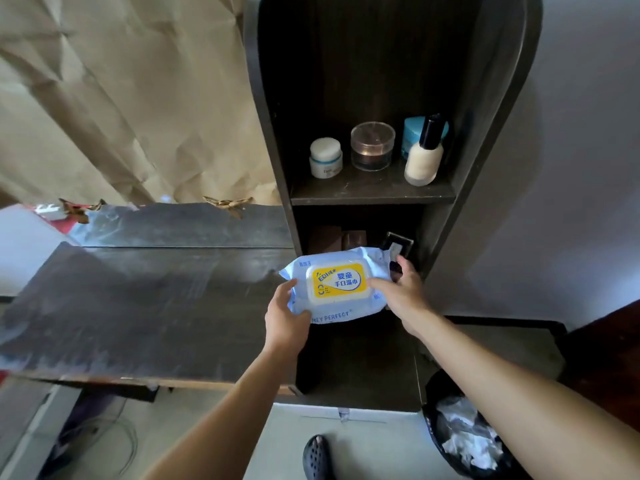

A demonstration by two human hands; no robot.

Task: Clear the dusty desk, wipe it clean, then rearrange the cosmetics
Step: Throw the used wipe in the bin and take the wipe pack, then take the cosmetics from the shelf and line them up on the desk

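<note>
A pale blue pack of wet wipes with a yellow lid is held above the right end of the dark desk. My left hand grips its near left corner. My right hand holds its right side, thumb by the lid. On the dark shelf stand cosmetics: a white cream jar, a clear round case, a teal jar and a cream bottle with a black cap. The desk top shows pale dust streaks.
A small dark compact and brown boxes sit in the lower shelf compartment behind the pack. A black bin with crumpled white paper stands at lower right. Crinkled brown paper covers the wall behind the desk.
</note>
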